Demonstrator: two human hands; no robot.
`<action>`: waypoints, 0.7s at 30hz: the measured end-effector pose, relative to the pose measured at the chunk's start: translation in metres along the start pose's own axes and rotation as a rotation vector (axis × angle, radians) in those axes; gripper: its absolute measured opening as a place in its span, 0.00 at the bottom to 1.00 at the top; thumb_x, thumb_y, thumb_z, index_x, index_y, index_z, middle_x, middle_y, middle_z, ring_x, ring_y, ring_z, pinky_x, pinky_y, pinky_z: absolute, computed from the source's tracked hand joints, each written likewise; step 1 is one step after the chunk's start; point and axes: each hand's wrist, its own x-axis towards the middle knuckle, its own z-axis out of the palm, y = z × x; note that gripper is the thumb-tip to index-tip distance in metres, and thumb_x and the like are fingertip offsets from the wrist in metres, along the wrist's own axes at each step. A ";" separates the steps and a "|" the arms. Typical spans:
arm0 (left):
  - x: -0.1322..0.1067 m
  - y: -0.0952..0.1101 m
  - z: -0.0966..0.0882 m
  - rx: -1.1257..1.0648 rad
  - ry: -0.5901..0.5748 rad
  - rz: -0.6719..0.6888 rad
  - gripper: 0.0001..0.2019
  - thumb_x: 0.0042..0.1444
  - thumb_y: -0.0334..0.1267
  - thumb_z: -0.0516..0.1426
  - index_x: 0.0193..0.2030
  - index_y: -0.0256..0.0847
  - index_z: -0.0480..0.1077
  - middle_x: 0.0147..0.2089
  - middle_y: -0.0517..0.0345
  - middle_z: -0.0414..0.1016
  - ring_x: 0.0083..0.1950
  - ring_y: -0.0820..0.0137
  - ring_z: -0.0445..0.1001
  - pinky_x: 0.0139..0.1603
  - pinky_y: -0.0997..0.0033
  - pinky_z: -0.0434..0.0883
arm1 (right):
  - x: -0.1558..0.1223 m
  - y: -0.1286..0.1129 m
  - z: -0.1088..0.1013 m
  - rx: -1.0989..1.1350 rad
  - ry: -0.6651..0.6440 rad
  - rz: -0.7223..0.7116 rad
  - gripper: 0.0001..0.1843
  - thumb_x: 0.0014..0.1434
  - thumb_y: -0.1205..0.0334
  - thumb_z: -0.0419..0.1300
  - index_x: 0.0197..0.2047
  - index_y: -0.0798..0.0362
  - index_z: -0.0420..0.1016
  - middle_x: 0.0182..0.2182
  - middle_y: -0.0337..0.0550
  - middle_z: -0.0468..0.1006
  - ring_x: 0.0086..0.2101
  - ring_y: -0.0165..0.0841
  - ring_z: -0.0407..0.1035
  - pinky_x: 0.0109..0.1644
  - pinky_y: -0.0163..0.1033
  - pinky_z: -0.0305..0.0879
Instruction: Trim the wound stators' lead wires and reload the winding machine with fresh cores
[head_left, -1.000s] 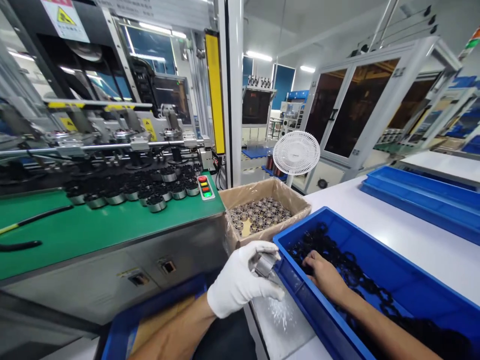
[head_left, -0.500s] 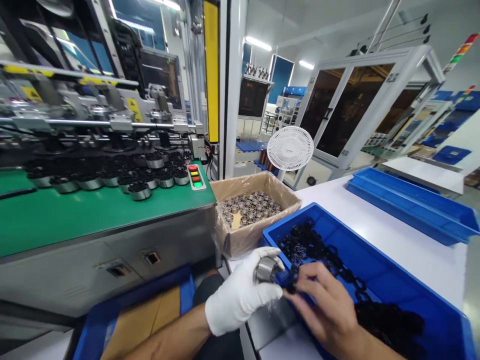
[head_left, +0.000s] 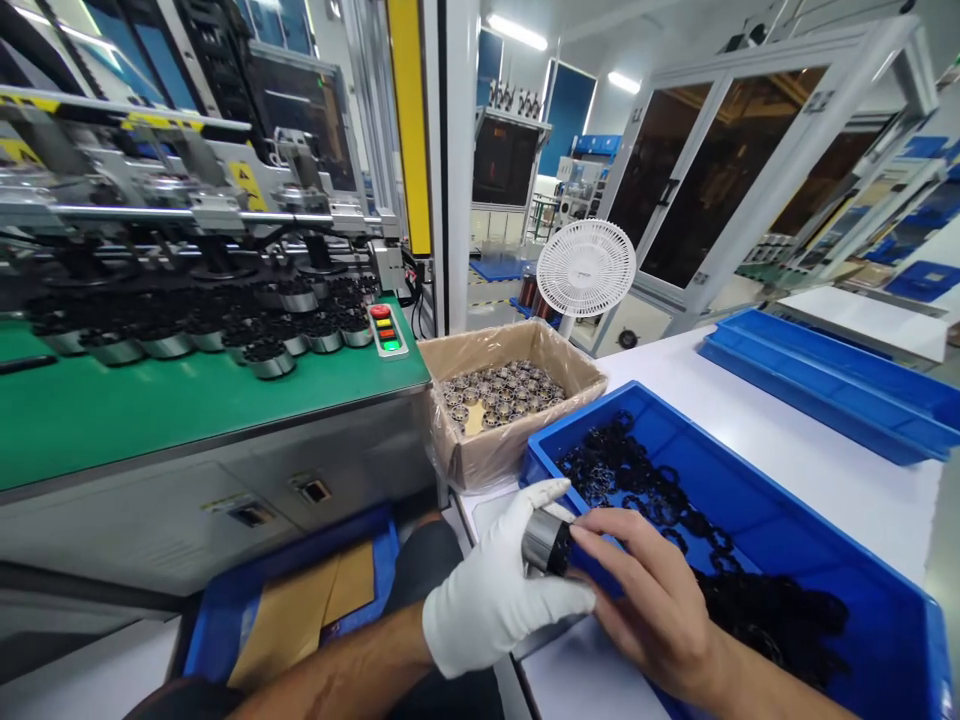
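My left hand (head_left: 499,590), in a white glove, is closed around a metal stator core (head_left: 538,540), a short grey cylinder lying sideways in the grip. Against the core's right end sits a black plastic ring (head_left: 561,549). The bare fingers of my right hand (head_left: 649,590) pinch that ring at its outer side, partly hiding it. Beneath and right of my hands is a blue bin (head_left: 795,545) holding many loose black rings (head_left: 652,490). A cardboard box (head_left: 510,440) lined with clear plastic stands just beyond my hands, with many metal cores in it.
On the green bench (head_left: 322,395) at left, cores with black rings (head_left: 270,358) stand in rows before a machine. A button panel (head_left: 386,328) sits at its corner. A white fan (head_left: 586,268) stands behind the box. Stacked blue trays (head_left: 825,385) rest on the white table.
My right hand has moved left and brought the black ring against the end of the core. My left hand still grips the core. The view has tilted slightly down.
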 end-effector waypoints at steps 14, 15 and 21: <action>0.001 0.006 -0.006 0.151 -0.059 -0.016 0.36 0.54 0.44 0.61 0.66 0.34 0.54 0.65 0.40 0.66 0.64 0.55 0.67 0.67 0.52 0.62 | -0.002 0.005 0.005 -0.007 -0.021 -0.082 0.18 0.60 0.72 0.57 0.54 0.63 0.70 0.41 0.57 0.76 0.44 0.39 0.71 0.43 0.43 0.74; 0.002 0.005 -0.009 0.172 -0.078 -0.007 0.36 0.56 0.46 0.59 0.68 0.35 0.53 0.67 0.40 0.62 0.66 0.54 0.64 0.69 0.51 0.59 | -0.002 0.010 0.003 0.013 -0.034 -0.063 0.18 0.61 0.70 0.58 0.55 0.61 0.70 0.42 0.56 0.76 0.44 0.39 0.72 0.43 0.43 0.74; 0.020 -0.043 -0.023 0.688 0.056 0.043 0.29 0.55 0.35 0.58 0.65 0.41 0.61 0.61 0.45 0.66 0.64 0.54 0.63 0.69 0.47 0.56 | -0.005 0.081 0.000 -0.168 -0.107 0.603 0.18 0.63 0.52 0.60 0.49 0.56 0.74 0.45 0.52 0.78 0.46 0.38 0.73 0.53 0.46 0.71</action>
